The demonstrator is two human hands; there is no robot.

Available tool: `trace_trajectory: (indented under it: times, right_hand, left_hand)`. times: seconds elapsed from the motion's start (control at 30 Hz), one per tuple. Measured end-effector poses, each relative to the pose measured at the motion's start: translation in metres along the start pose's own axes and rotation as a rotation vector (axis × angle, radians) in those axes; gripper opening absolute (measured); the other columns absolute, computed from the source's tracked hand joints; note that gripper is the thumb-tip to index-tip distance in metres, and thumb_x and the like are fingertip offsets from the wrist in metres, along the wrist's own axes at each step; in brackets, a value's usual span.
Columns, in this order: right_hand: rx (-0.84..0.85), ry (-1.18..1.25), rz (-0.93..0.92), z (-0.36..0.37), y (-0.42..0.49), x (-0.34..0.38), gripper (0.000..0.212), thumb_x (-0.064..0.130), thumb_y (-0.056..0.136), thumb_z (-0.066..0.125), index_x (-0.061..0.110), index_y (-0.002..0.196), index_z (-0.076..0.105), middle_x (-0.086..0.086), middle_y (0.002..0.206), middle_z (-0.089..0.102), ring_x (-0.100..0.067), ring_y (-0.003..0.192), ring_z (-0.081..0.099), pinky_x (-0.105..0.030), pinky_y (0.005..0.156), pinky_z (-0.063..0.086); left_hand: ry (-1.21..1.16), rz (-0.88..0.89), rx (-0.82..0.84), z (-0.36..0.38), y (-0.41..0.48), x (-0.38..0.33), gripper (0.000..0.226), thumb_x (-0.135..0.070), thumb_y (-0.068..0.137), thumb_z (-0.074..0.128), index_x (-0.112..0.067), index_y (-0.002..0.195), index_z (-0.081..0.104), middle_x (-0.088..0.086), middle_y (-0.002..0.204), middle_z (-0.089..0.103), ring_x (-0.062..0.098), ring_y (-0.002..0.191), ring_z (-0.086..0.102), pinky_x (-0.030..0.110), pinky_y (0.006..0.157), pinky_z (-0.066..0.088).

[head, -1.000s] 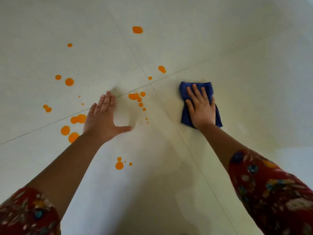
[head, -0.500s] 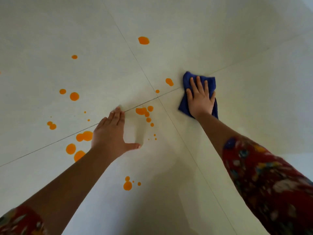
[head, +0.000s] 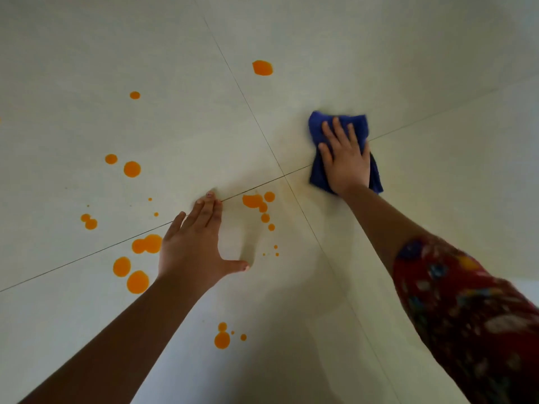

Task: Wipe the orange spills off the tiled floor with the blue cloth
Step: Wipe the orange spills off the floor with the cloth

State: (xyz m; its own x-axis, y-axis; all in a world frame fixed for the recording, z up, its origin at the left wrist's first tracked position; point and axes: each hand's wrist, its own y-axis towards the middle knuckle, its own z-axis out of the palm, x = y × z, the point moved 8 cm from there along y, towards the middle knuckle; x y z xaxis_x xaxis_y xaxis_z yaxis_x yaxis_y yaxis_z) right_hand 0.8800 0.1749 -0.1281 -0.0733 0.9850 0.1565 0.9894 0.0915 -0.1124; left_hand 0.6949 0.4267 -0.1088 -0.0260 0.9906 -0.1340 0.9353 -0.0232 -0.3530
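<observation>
My right hand presses flat, fingers straight, on the crumpled blue cloth, which lies on the pale tiled floor just right of where the tile joints cross. My left hand rests flat on the floor with fingers together and thumb spread. Orange spills dot the tiles: a cluster between the hands, a large drop far ahead, blobs left of my left wrist, a pair further left, and a group near my left forearm.
Thin grout lines divide the large pale tiles and cross between my hands. A faint smear shows on the tile around the joint crossing. My right arm wears a red patterned sleeve.
My right hand has pushed the cloth forward and slightly left across the grout line, over the spots that lay ahead of the crossing; those two spots no longer show. My left hand stays planted.
</observation>
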Motion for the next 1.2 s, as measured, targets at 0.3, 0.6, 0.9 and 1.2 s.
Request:
trace_trajectory:
  times: [0.3,0.6,0.9,1.2]
  right_hand:
    - [0.062,-0.128,-0.612,0.028,-0.055,0.111,0.054,0.047,0.101,0.020,0.034,0.153,0.018,0.010,0.161,0.014,-0.015,0.149,0.006,-0.042,0.118,0.008]
    - [0.005,-0.092,-0.219,0.015,-0.010,0.064,0.054,0.048,0.101,0.020,0.035,0.153,0.012,0.010,0.162,0.006,-0.018,0.150,0.002,-0.049,0.118,0.006]
    - [0.081,-0.119,-0.615,0.027,-0.118,0.043,0.055,0.054,0.099,0.017,0.037,0.152,0.011,0.012,0.161,0.010,-0.018,0.150,0.004,-0.050,0.118,0.007]
    - [0.057,-0.089,-0.571,0.036,-0.122,0.118,0.054,0.052,0.098,0.020,0.041,0.150,0.022,0.008,0.162,0.013,-0.023,0.150,0.005,-0.055,0.117,0.006]
  left_hand:
    - [0.034,0.001,0.004,-0.001,0.002,0.000,0.124,-0.087,0.068,0.043,-0.014,0.152,-0.011,-0.001,0.161,-0.017,0.010,0.149,-0.007,0.035,0.119,0.003]
    - [0.034,0.014,0.010,0.001,0.002,0.001,0.125,-0.089,0.067,0.041,-0.014,0.151,-0.015,-0.001,0.160,-0.020,0.011,0.149,-0.009,0.036,0.120,0.000]
    - [0.001,0.040,-0.003,0.001,0.002,0.000,0.126,-0.088,0.066,0.044,-0.013,0.153,-0.007,0.002,0.162,-0.011,0.012,0.149,-0.003,0.033,0.119,0.004]
    - [0.009,0.070,-0.003,-0.001,0.003,0.001,0.127,-0.088,0.064,0.047,-0.013,0.154,-0.002,0.000,0.163,-0.008,0.009,0.149,-0.002,0.032,0.120,0.003]
